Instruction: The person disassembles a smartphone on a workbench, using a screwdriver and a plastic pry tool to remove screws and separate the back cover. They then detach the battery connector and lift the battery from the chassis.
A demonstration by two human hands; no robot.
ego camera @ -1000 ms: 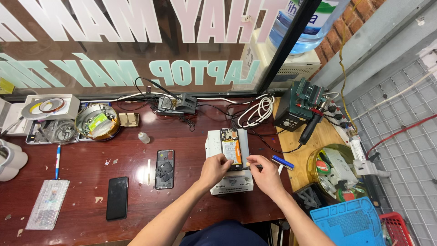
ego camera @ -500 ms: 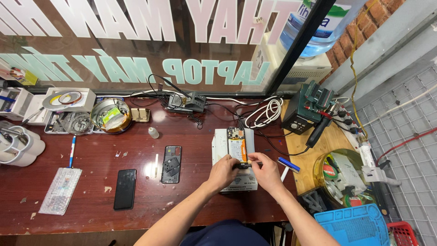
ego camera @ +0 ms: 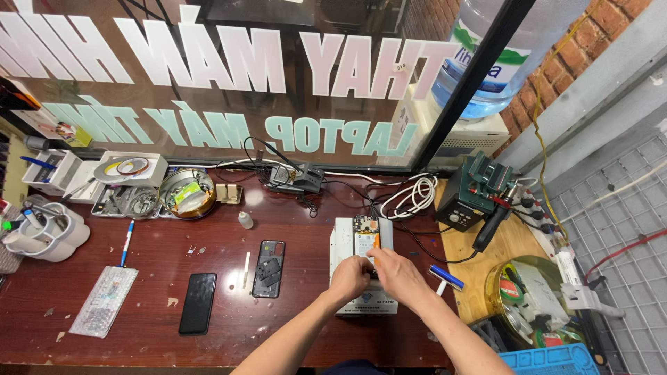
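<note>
Already opened, the phone (ego camera: 365, 239) lies just beyond both hands: left hand (ego camera: 349, 278) steadying it, right hand (ego camera: 396, 276) pinching something unclear.

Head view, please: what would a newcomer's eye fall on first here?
Both hands, left hand and right hand, meet over an opened phone lying on a grey pad at the middle of the dark red bench. To their left lie a phone frame and a black phone. Behind, a glass pane with big reversed lettering fills the top.
</note>
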